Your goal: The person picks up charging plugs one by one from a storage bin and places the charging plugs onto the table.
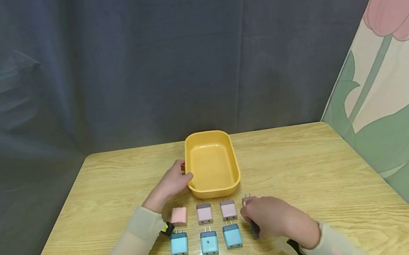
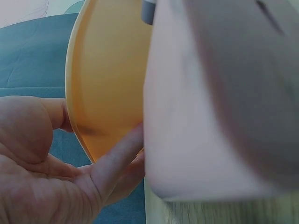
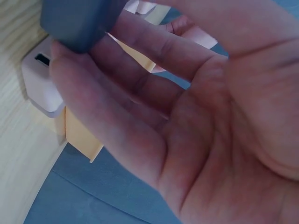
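A yellow plastic bin (image 1: 215, 194) stands at the table's back middle. My left hand (image 1: 172, 180) grips its left rim, thumb over the edge; in the left wrist view fingers lie against the bin wall (image 2: 107, 70). Over the right end of the charger rows, my right hand (image 1: 274, 218) holds a dark grey wall charger (image 3: 79, 23) between its fingers. Most of that charger is hidden behind the hand in the head view. Just beyond the right hand, a light purple charger (image 1: 246, 200) is partly covered.
Two purple chargers (image 1: 204, 213) and a pink charger (image 1: 179, 216) lie in the row before the bin. Nearer me are several blue chargers (image 1: 179, 244), prongs pointing away. A dark curtain (image 1: 164, 63) hangs behind the wooden table (image 1: 294, 154); a flower-painted wall (image 1: 403, 117) is on the right.
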Available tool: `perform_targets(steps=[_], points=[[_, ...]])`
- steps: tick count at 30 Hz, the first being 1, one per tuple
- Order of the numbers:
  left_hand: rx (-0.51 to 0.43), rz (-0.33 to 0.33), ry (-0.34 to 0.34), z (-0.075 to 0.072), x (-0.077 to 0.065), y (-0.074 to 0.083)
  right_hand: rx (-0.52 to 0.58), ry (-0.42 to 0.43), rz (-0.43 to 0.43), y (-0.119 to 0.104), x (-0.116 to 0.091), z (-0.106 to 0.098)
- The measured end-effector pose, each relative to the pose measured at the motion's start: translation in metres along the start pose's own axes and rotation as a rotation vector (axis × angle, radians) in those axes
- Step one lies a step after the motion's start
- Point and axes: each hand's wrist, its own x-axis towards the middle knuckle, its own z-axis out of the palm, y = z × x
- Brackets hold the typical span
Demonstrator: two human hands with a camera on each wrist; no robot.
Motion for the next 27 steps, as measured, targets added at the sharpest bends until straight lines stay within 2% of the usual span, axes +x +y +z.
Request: perform_targets(steps=[7, 13, 21, 27], points=[[0.009, -0.006, 0.003, 0.000, 0.000, 0.000, -0.026, -0.013, 0.037, -0.001, 0.002, 0.005], [-0.006, -0.022, 0.000, 0.000, -0.001, 0.000, -0.047, 0.021, 0.001, -0.001, 0.002, 0.010], [-0.008, -0.007, -0.004, -0.001, -0.001, 0.000, -0.048, 0.063, -0.070, -0.001, 0.002, 0.014], [-0.009, -0.008, -0.014, -0.001, -0.001, -0.001, -0.068, 0.072, -0.046, -0.002, 0.004, 0.016]])
